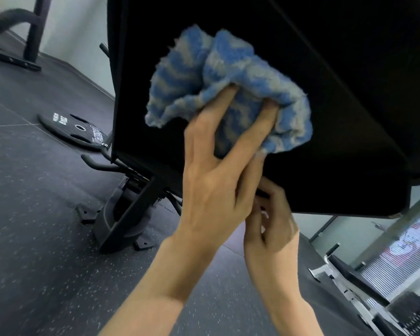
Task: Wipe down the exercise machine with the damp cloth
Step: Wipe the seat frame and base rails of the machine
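While the left hand (214, 187) presses the cloth (228, 90) flat vs. the black pad (337, 117), its fingers are spread and nearly straight, tips sunk in the bunched blue/grey fabric. Right hand (272, 219) sits just below, partly hidden behind the left, fingers curled at the pad's lower edge; can't tell if it grips. Weight plate (75, 129) lies on the floor (34, 226) w/ the machine base (126, 214) nearby.
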`<state>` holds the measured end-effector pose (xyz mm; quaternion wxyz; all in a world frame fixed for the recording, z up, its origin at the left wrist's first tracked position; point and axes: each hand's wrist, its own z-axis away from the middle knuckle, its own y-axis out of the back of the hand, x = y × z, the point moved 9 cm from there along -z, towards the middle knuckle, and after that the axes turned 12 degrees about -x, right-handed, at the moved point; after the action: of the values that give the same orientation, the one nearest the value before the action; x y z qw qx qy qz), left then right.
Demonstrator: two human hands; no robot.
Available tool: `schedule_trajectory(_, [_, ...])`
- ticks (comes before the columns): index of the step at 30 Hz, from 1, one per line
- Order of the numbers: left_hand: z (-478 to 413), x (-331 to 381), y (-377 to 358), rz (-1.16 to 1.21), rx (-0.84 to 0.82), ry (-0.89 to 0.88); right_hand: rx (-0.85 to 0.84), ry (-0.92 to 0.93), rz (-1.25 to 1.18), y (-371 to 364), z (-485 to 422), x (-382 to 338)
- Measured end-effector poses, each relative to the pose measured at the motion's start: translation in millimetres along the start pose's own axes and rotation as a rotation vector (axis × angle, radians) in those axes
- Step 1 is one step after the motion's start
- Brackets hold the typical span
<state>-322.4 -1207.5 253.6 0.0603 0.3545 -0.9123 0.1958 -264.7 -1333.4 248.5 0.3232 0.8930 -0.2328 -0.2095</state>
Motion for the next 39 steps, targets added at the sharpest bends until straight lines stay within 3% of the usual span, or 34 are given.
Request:
schedule_trajectory(3, [12.7, -15.5, -11.0, 0.098, -0.12, 0.082, 0.186, 0.149, -0.043, 14.5, 3.1, -21.8])
schedule_trajectory(6, [23.4, -39.1, -12.8, 0.461, -0.192, 0.3, 0.311, 0.412, 0.069, 19.7, 12.5, -59.1])
schedule_trajectory(9, [21.7, -53.4, -9.2, 0.897, -0.184, 0.502, 0.275, 0.616, 0.226, -4.8, 11.8, -89.8])
schedule_trajectory(11, [18.7, -60.0, -5.9, 1.026, -0.217, 0.571, 0.207, 0.578, 0.3, -28.1, -3.4, -86.7])
schedule_trajectory(14, [14.5, -59.4, -3.3, 1.004, -0.269, 0.547, 0.254, 0.388, 0.738, -49.0, -28.9, -62.6])
schedule_trajectory(17, [19.4, -64.6, 11.2, 0.847, -0.135, 0.552, 0.296, 0.36, 1.007, -52.9, -37.1, -53.8])
schedule_trajectory(20, [27.2, -79.3, 33.6, 0.645, 0.047, 0.607, 0.475, 0.442, 1.053, -25.6, -31.9, -84.8])
schedule_trajectory(23, [42.7, -100.7, 57.6, 0.5, 0.243, 0.706, 0.86, 0.482, 0.934, 4.5, -39.0, -124.4])
schedule_trajectory(25, [53.5, -111.9, 65.5, 0.443, 0.312, 0.75, 0.917, 0.515, 1.001, -10.4, -51.4, -132.1])
schedule_trajectory(28, [68.6, -125.1, 68.9, 0.382, 0.351, 0.843, 0.61, 0.662, 1.22, -67.2, -64.0, -103.7])
schedule_trajectory(34, [90.4, -141.9, 81.3, 0.331, 0.387, 0.985, -0.285, 0.763, 1.71, -211.2, -97.0, 24.8])
schedule_trajectory(37, [91.1, -145.4, 89.3, 0.304, 0.37, 1.021, -0.476, 0.854, 1.919, -252.6, -93.3, 71.0])
schedule_trajectory(39, [87.5, -149.4, 97.0, 0.275, 0.352, 1.029, -0.507, 0.82, 1.814, -258.0, -100.1, 65.2])
